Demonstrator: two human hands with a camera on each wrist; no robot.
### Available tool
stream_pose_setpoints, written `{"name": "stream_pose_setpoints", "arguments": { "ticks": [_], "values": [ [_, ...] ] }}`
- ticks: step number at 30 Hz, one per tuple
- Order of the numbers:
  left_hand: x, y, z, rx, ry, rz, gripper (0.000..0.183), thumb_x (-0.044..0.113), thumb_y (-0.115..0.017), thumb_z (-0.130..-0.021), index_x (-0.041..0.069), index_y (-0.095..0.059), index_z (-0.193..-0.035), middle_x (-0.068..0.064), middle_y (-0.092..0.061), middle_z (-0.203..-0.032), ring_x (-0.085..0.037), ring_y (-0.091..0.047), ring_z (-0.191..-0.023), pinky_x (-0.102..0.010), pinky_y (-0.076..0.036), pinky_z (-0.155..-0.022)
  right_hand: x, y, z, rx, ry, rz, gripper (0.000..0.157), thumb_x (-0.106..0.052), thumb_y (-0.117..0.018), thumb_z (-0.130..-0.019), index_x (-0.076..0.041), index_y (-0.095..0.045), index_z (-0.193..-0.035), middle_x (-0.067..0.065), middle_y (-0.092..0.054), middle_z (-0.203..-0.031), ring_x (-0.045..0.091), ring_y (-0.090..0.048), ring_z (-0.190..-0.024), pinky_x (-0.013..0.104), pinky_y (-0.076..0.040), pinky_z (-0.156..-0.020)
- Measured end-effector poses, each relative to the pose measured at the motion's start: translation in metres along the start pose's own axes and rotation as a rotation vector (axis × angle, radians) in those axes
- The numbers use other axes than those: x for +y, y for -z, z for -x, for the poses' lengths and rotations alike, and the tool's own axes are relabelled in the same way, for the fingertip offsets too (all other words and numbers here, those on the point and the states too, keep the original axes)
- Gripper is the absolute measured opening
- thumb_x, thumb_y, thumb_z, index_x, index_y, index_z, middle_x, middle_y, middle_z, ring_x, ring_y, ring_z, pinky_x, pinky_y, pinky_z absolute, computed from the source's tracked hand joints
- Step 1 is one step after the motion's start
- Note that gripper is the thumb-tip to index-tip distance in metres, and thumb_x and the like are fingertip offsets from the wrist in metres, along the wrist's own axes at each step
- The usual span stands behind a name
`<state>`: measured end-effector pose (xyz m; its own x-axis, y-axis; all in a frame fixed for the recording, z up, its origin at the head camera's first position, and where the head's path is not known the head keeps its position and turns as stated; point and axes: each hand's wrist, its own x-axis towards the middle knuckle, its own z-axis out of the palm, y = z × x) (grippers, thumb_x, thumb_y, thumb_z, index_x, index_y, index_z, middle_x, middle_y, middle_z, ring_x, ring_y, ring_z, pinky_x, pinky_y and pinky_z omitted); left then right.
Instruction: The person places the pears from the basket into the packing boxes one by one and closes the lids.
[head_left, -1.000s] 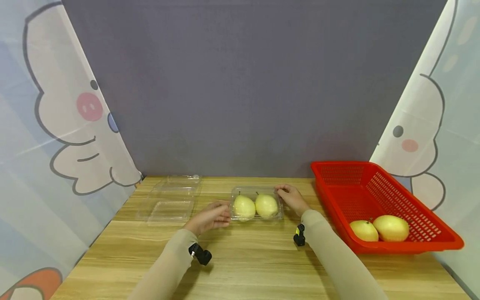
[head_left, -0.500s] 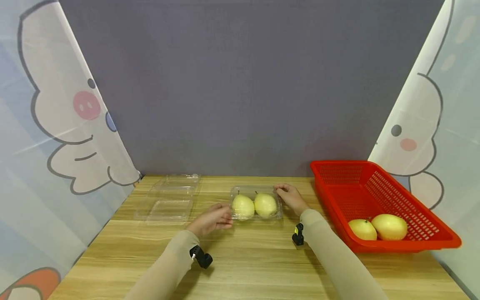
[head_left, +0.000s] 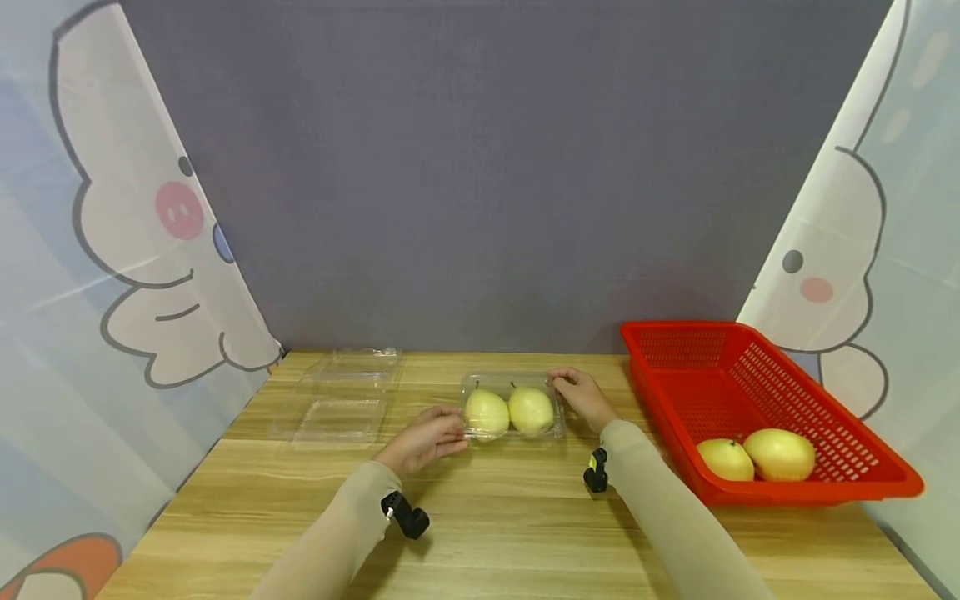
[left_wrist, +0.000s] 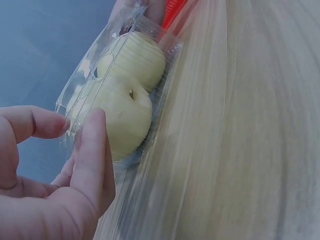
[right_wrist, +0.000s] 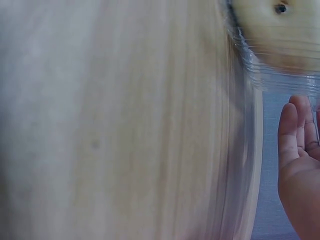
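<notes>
Tabletop [head_left: 495,533], wood-grained, runs beneath boxed fruit [head_left: 531,411] to grey backdrop [head_left: 495,175].

Looks moderately and fairly evenly lit in the head view, with soft shadows on the desk [head_left: 525,517] beneath the sleeves [head_left: 330,533]. Glints white along the edges of the clear plastic box [left_wrist: 87,72]. Reads cooler, bluish and hazy in both wrist views. Blurs across the desk in the right wrist view, dimming toward the left edge.
</notes>
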<state>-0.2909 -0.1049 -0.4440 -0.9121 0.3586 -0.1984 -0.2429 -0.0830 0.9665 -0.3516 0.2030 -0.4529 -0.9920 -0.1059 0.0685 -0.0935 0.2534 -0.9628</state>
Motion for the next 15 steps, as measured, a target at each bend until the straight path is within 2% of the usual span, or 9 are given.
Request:
{"name": "stream_pose_setpoints", "arguments": {
  "ticks": [7,15],
  "values": [
    [0.001,-0.002,0.002,0.01,-0.011,0.012,0.045,0.002,-0.052,-0.098,-0.014,-0.037,-0.137,-0.021,-0.053,-0.108,-0.025,-0.061,-0.093,-0.031,-0.057,-0.089,-0.001,0.0,0.001,0.01,0.008,0.016,0.037,-0.015,-0.048,-0.105,0.007,-0.056,-0.133,0.02,-0.06,-0.128,0.026,-0.059,-0.107,0.03,-0.052,-0.084],
    [0.0,-0.003,0.003,0.004,-0.015,0.007,0.048,0.003,-0.053,-0.097,-0.014,-0.035,-0.138,-0.021,-0.053,-0.109,-0.026,-0.062,-0.094,-0.032,-0.057,-0.089,-0.008,-0.001,0.01,0.031,0.014,0.089,0.041,-0.024,-0.052,-0.106,0.005,-0.052,-0.134,0.016,-0.061,-0.108,0.02,-0.057,-0.09,0.03,-0.049,-0.079]
  ]
}}
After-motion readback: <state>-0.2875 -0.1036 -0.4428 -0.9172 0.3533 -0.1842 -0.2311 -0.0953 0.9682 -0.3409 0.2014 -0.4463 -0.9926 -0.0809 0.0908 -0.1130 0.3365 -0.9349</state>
